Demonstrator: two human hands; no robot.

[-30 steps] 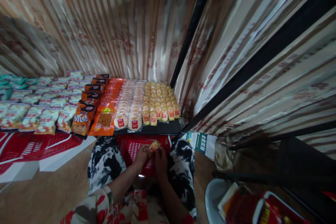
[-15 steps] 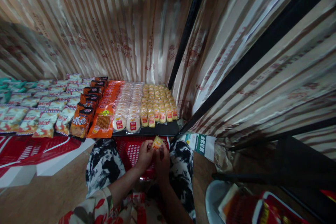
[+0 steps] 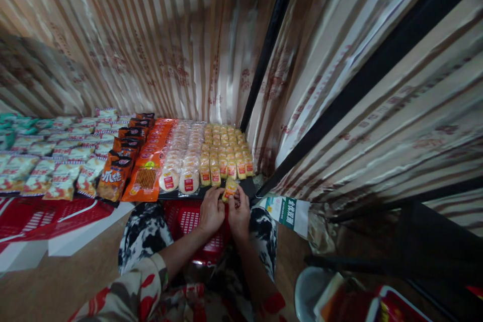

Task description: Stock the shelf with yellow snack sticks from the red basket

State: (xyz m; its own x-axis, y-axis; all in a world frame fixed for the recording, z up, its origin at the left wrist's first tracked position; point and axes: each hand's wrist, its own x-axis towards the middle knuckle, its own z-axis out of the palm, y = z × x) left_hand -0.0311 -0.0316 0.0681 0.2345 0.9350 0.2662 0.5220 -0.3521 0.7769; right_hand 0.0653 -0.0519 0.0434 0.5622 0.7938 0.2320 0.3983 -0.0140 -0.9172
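Note:
Between the fingertips of my left hand and my right hand is a small yellow packaged snack with a red label. Both hands are closed on it, one from each side, at the front edge of the black shelf. Just behind it stand rows of matching yellow snacks. To their left are clear-wrapped round white crackers, then an orange bag of stick snacks. Beneath my hands, between my knees, is a red basket.
Orange-black snack bags and white snack bags fill the shelf's left part, above another red basket. Striped curtains and black poles enclose the back and right. A pale basin with packages stands at lower right.
My two hands have risen and moved forward with the yellow snack, from above the red basket to the shelf's front edge. The snack has become more upright.

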